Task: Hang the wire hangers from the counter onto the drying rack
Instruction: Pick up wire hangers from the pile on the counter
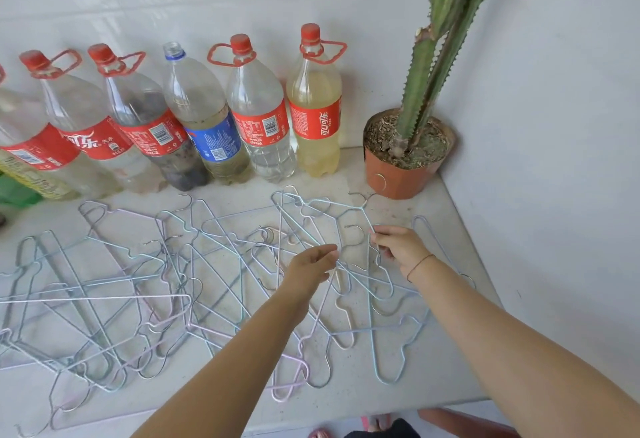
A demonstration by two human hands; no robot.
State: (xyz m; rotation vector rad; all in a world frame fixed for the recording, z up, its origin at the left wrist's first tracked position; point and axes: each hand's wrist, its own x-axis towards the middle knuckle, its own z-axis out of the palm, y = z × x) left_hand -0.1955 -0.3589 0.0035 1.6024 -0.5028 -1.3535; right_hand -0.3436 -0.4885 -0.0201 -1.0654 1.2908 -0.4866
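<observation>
A pale, speckled stone bench [346, 403] filled the lower frame, its middle strewn with tangled thin pastel wire hangers [104, 299]. Plastic bottles [259, 119] lined the upper left. Right of centre, the left hand [311, 268] and right hand [398, 247] each pinched hanger wire.

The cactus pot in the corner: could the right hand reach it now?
Probably yes: the right hand pinches a hanger just short of the cactus pot, and nothing upright stands between them.
</observation>
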